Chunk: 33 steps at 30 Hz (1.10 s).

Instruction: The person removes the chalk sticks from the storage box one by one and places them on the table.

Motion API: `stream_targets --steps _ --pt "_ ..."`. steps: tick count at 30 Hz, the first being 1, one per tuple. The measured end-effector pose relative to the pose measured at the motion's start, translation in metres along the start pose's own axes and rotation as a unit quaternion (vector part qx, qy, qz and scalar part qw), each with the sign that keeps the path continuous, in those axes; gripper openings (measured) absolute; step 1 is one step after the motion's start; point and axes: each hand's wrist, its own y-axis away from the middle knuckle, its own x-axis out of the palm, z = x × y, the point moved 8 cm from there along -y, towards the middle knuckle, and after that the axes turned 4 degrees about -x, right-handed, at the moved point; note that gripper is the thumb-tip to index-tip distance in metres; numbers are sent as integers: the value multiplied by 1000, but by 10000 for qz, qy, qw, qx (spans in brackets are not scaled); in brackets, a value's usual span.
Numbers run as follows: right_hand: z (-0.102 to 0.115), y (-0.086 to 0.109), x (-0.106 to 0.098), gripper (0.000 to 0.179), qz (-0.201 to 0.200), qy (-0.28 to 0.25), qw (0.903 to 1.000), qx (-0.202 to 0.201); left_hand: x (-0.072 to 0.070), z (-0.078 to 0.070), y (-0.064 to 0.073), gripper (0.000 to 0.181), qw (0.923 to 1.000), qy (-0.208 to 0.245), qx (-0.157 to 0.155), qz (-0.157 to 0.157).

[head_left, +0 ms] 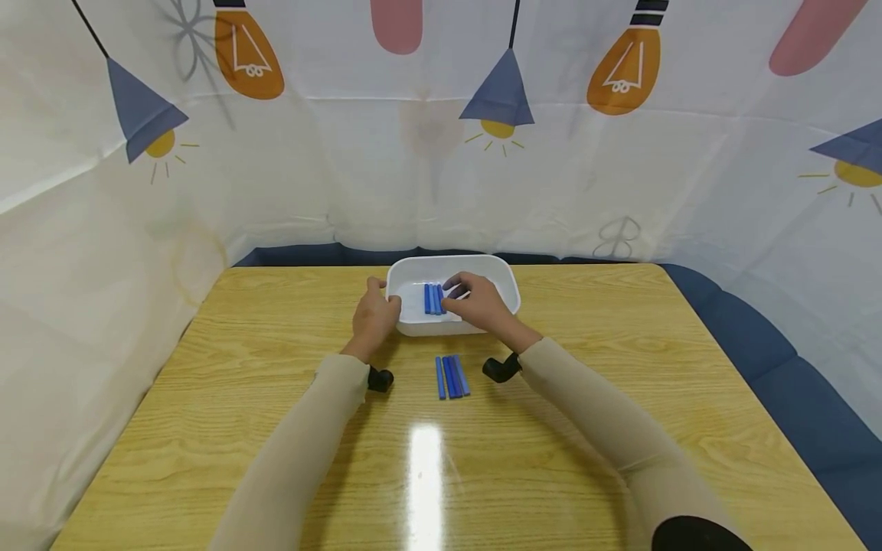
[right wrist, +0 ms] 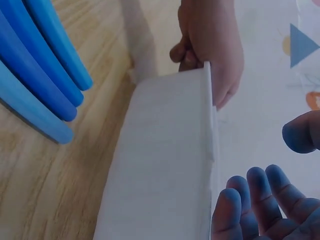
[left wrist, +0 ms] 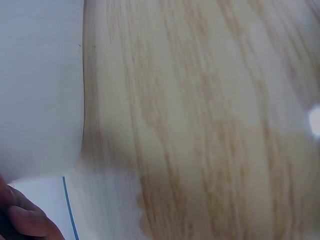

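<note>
A white plastic tub (head_left: 452,329) stands at the far side of the table, with several slim blue sticks (head_left: 432,299) lying side by side in it. My left hand (head_left: 375,314) grips the tub's left end at the rim. Over the tub's right half is my right hand (head_left: 477,302), its fingertips close beside the sticks. In the right wrist view the thumb (right wrist: 302,132) stands apart from the fingers (right wrist: 260,185), with nothing between them; the fingertips look bluish. Several more blue sticks (head_left: 451,376), in lighter and darker shades, lie on the table in front of the tub.
The wooden table (head_left: 586,428) carries a bright glare streak near its front. Behind it hangs a white curtain (head_left: 344,168) printed with lamps and bulbs. A dark blue padded seat (head_left: 758,337) runs along the right edge.
</note>
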Motion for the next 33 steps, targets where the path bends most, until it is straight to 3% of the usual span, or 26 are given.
stream_targets --steps 9,16,25,33 --pt "-12 -27 2 33 -179 -371 9990 176 -3 -2 0 49 10000 96 15 -12" --pt "-16 -43 4 30 -489 -207 9986 -50 -2 -2 1 48 9999 155 -20 40" --pt "-31 -57 9 30 -788 -230 9965 146 1 2 1 47 9999 139 -6 -39" --pt "-36 -65 11 33 -793 -307 9959 302 1 3 -1 47 9999 133 -28 -5"
